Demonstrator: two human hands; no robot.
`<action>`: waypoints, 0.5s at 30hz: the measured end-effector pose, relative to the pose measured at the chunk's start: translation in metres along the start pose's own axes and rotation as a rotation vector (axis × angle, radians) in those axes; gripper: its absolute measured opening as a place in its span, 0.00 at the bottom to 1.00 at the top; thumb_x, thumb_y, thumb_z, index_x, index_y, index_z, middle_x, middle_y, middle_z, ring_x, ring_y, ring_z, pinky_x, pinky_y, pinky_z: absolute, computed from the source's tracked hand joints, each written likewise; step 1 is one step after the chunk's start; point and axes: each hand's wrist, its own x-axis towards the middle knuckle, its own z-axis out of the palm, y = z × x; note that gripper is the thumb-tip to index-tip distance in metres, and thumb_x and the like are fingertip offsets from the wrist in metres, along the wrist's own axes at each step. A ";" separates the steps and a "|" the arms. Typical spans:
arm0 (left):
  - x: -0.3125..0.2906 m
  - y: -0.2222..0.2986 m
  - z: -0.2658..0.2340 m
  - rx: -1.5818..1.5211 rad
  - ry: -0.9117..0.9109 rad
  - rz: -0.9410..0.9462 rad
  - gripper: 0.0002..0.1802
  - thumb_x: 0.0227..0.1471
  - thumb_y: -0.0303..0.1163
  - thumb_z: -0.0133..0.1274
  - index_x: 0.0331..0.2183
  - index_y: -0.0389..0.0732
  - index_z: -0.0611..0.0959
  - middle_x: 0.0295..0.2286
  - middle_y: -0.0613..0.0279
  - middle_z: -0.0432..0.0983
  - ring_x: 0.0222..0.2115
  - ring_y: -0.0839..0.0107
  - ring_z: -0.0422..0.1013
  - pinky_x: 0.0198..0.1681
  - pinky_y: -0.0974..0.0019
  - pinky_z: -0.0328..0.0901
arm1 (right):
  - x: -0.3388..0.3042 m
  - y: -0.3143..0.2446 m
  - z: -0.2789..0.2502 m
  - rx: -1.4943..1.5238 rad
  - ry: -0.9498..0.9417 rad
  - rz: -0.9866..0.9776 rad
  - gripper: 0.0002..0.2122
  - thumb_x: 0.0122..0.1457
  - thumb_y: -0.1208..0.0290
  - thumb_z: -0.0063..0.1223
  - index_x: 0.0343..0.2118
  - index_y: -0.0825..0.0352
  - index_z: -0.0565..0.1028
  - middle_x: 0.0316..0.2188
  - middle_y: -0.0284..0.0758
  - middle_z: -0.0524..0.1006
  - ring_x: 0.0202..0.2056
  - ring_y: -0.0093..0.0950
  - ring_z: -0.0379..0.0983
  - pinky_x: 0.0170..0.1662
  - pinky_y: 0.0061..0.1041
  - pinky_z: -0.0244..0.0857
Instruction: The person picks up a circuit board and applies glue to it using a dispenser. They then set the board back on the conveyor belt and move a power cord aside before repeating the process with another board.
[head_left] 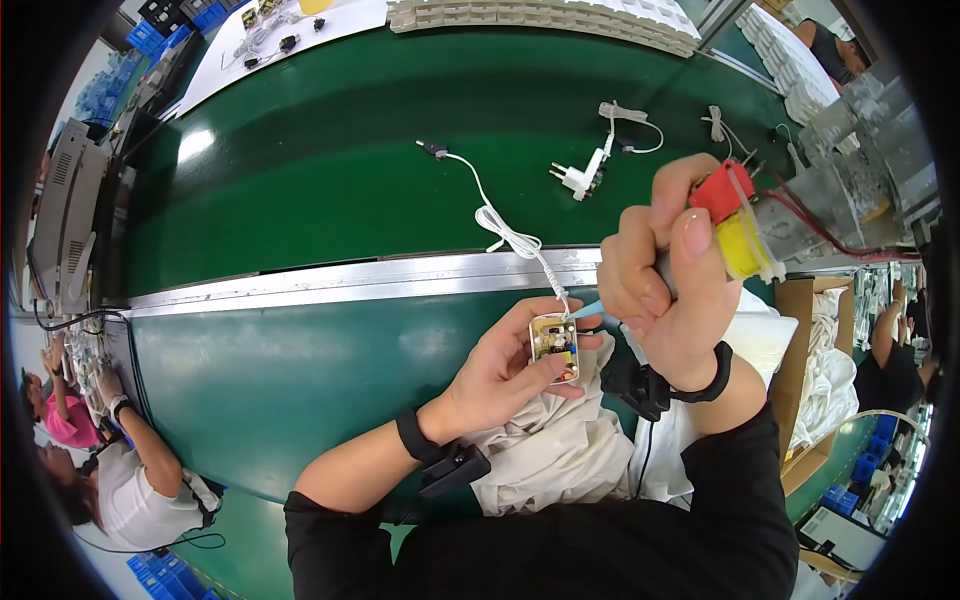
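My left hand (510,365) holds a small white power adapter (555,349) with its circuit board exposed, the thumb resting on the lower part. A white cord (510,232) runs from its top to a dark plug end lying on the green surface. My right hand (675,270) is closed around a hand-held tool with a blue tapered tip (590,311); the tip points at the board's upper right corner, and I cannot tell whether it touches. Beside my right fingers are the tool's red block (722,192) and yellow band (740,245), with red wires trailing right.
A white plug adapter (577,180) with a cord lies on the green bench (350,190) beyond a metal rail (380,280). Pale cloth (560,450) covers my lap. At right stands a cardboard box (797,380) of white items. Other people work at left and right.
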 end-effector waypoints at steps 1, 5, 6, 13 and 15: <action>0.000 0.000 0.000 -0.001 0.001 0.000 0.23 0.57 0.21 0.40 0.54 0.40 0.59 0.53 0.54 0.61 0.54 0.67 0.61 0.45 0.64 0.70 | 0.000 0.000 -0.001 -0.011 -0.011 -0.003 0.15 0.61 0.52 0.39 0.36 0.60 0.58 0.08 0.25 0.54 0.09 0.15 0.46 0.12 0.17 0.41; 0.000 -0.001 0.001 -0.006 0.012 0.001 0.23 0.56 0.20 0.40 0.54 0.40 0.59 0.53 0.54 0.61 0.53 0.66 0.61 0.45 0.64 0.70 | -0.003 -0.008 0.003 0.160 0.086 0.062 0.13 0.59 0.63 0.45 0.36 0.69 0.61 0.12 0.25 0.60 0.12 0.12 0.51 0.16 0.14 0.44; 0.000 -0.002 0.000 0.009 0.034 -0.008 0.23 0.56 0.20 0.40 0.54 0.41 0.59 0.52 0.54 0.61 0.53 0.66 0.61 0.45 0.63 0.70 | -0.004 -0.010 0.003 0.160 0.085 0.065 0.13 0.59 0.63 0.45 0.36 0.69 0.61 0.12 0.25 0.60 0.12 0.12 0.51 0.16 0.14 0.44; 0.000 0.003 -0.010 -0.047 0.182 -0.039 0.22 0.57 0.21 0.39 0.53 0.42 0.60 0.51 0.54 0.63 0.52 0.64 0.62 0.45 0.60 0.71 | -0.016 -0.008 0.008 -0.055 -0.101 0.061 0.19 0.60 0.45 0.37 0.37 0.58 0.56 0.09 0.25 0.55 0.09 0.15 0.47 0.13 0.17 0.42; -0.002 0.004 -0.010 -0.038 0.164 -0.001 0.22 0.57 0.21 0.38 0.53 0.42 0.60 0.51 0.54 0.63 0.52 0.64 0.63 0.45 0.59 0.71 | -0.018 -0.009 0.009 -0.088 -0.121 0.072 0.19 0.60 0.44 0.37 0.37 0.58 0.56 0.09 0.25 0.55 0.09 0.15 0.47 0.13 0.18 0.42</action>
